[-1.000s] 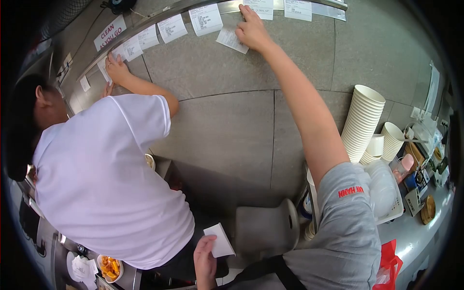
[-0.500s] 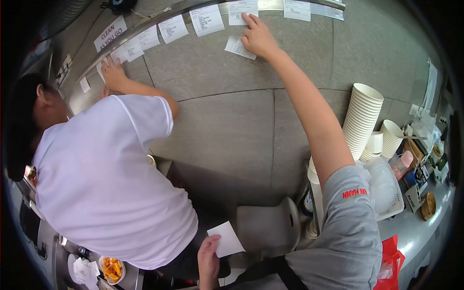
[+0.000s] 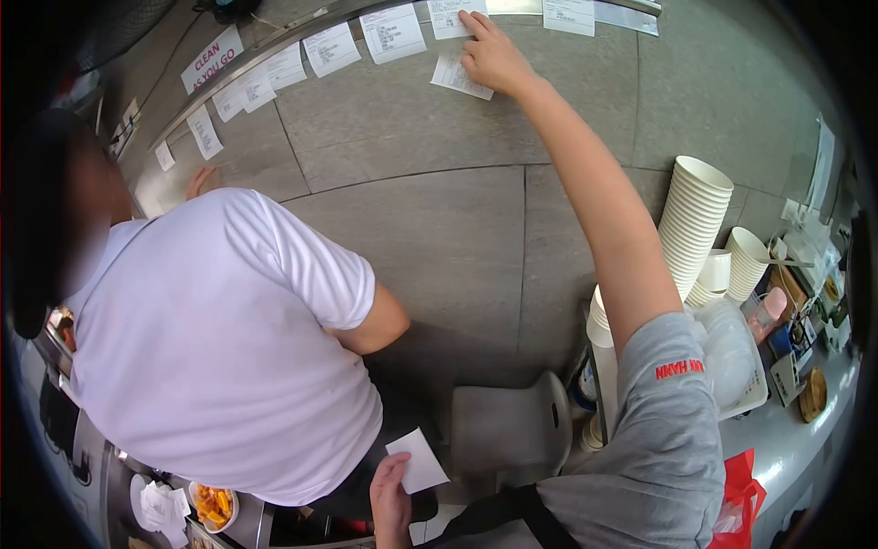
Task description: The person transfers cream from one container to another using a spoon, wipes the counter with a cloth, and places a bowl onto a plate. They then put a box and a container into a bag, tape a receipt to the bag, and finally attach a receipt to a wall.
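At the bottom centre, my left hand [image 3: 391, 489] is closed on a small white paper [image 3: 417, 460], thumb on top. My right arm reaches up to the wall, where my right hand [image 3: 497, 62] has its fingers apart. Its fingertips touch the lower part of a printed slip [image 3: 450, 18] hanging from the metal rail [image 3: 512, 7]. A second slip [image 3: 460, 75] hangs tilted just below, partly behind my hand. More printed slips [image 3: 391, 34] line the rail to the left, and one [image 3: 568, 16] is to the right.
A co-worker in a white shirt [image 3: 219, 339] stands close on the left. Stacked white tubs [image 3: 692, 220], plastic lids [image 3: 727, 352] and a red bag [image 3: 739, 499] are on the right. A grey chair [image 3: 503, 425] stands below the wall; a food bowl [image 3: 215, 506] is lower left.
The co-worker's raised hand has left the slips at the left and their arm has lowered. My right hand stays at the same slip. The paper in my left hand has shifted slightly left and down.
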A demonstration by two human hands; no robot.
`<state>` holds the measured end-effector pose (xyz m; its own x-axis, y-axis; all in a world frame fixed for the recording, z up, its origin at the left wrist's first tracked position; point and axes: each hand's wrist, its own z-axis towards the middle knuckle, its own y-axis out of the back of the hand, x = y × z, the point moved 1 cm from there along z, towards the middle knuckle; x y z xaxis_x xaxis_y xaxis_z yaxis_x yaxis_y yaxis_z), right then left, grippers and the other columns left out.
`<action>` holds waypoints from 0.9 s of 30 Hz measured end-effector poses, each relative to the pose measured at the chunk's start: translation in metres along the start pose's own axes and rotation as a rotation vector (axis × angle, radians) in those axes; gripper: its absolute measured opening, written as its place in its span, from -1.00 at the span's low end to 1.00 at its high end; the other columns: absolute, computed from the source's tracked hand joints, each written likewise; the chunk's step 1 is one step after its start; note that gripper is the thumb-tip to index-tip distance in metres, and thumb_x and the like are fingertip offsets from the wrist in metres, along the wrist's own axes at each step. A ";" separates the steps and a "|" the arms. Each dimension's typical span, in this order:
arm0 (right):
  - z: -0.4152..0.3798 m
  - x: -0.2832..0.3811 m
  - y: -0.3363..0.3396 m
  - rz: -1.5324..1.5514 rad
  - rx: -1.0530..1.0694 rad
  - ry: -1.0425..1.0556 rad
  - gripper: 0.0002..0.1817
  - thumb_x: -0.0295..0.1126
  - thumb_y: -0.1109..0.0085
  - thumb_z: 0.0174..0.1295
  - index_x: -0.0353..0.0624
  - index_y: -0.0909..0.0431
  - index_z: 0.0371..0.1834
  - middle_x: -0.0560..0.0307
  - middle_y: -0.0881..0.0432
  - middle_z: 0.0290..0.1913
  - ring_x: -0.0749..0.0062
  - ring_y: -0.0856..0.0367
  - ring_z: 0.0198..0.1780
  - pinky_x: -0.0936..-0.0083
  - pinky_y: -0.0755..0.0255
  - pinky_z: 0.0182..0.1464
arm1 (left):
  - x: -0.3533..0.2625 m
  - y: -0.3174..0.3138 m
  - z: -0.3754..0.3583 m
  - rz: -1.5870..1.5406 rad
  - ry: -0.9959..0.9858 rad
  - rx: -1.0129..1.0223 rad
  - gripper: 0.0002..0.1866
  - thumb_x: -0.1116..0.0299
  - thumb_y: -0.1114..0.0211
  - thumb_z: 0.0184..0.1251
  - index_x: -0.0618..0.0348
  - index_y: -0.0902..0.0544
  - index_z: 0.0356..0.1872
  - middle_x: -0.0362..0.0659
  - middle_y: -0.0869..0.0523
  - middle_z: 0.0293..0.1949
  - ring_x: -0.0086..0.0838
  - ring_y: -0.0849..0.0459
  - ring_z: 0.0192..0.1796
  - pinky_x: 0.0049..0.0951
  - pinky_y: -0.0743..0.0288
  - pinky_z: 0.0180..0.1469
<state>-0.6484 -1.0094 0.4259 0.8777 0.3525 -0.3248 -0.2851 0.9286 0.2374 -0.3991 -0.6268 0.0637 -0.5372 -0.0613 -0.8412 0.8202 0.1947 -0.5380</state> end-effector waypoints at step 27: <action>0.020 -0.021 0.020 0.974 0.239 -0.869 -0.50 -0.15 0.18 0.16 -0.24 -0.27 0.10 -0.10 -0.07 0.27 0.28 -0.04 0.30 0.36 -0.04 0.23 | 0.007 -0.025 0.004 0.028 0.030 0.095 -0.80 0.45 -0.01 0.21 0.34 -0.48 -0.21 -0.17 -0.52 -0.23 -0.54 -0.45 -0.13 -0.59 -0.25 -0.04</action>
<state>-0.6646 -1.0005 0.4558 0.3390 0.5874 0.7349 -0.9385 0.2652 0.2210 -0.4229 -0.6357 0.0711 -0.5181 -0.0274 -0.8549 0.8492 0.1024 -0.5180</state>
